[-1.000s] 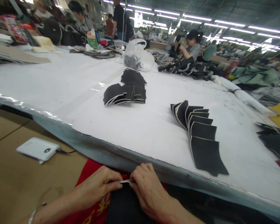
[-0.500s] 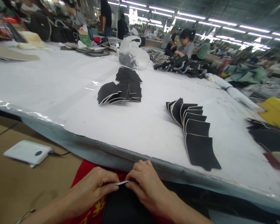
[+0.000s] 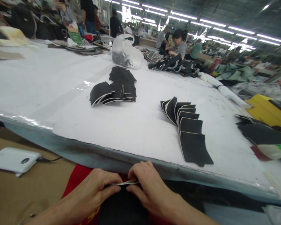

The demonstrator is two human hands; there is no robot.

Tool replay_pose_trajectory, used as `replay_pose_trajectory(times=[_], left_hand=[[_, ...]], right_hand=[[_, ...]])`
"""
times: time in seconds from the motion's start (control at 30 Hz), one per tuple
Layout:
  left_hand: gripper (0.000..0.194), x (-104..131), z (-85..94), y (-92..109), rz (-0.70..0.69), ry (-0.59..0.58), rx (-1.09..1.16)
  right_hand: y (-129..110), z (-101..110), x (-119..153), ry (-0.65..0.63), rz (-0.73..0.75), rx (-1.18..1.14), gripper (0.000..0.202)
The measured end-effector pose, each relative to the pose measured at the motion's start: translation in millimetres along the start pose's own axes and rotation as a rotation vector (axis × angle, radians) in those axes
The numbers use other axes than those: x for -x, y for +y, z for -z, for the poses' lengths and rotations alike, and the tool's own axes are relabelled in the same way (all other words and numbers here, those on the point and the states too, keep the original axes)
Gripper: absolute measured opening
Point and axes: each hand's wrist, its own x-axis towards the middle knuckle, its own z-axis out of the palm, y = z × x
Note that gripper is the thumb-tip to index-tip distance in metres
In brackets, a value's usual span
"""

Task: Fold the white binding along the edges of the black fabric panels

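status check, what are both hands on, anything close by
Left hand and right hand pinching pale-edged black piece. Table edge just beyond.

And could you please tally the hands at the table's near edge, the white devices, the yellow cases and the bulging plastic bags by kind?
Hands: 2 (left hand and right hand, both pinching pale edging)
White device: 1
Yellow case: 1
Bulging plastic bag: 1
Total: 5
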Motion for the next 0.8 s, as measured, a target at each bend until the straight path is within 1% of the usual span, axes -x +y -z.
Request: replay_pose_trajectory(times=[0.13,0.23,0.27,0.37,0.5,0.7,0.8], left_hand=[[0.031,2.9,4.0,5.9,0.017,-0.002,0.006],[0.033,4.0,6.0,10.3,0.002,0.001,0.023],[0.033,4.2,6.1,11.3,-0.002,0.0,0.02],[0.031,4.3,4.4,12.0,-0.015,-0.002,-0.007],[0.032,4.7,0.3,10.2,-0.019,-0.007,-0.034],[0.033,4.6,-1.4,11.2,0.012,0.025,-0.042],[0.031,-0.1,-2.8,12.5,0.016,0.014,-0.022]], right_hand=[[2.9,9.9,4.0,-0.021,-0.035,0.028,0.021],[5.3,12.0,3.2,-0.057,0.006,0.019,0.03],[6.0,11.7,2.9,-0.067,0.021,0.015,0.029],[7.8,9.3,2.5,-0.084,0.02,0.003,0.019],[9.3,6.2,1.9,-0.073,0.004,-0.014,0.012],[10.9,3.5,-1.8,-0.071,-0.016,-0.124,0.012],[11.4,0.9,-4.8,-0.063,-0.008,-0.142,0.012]])
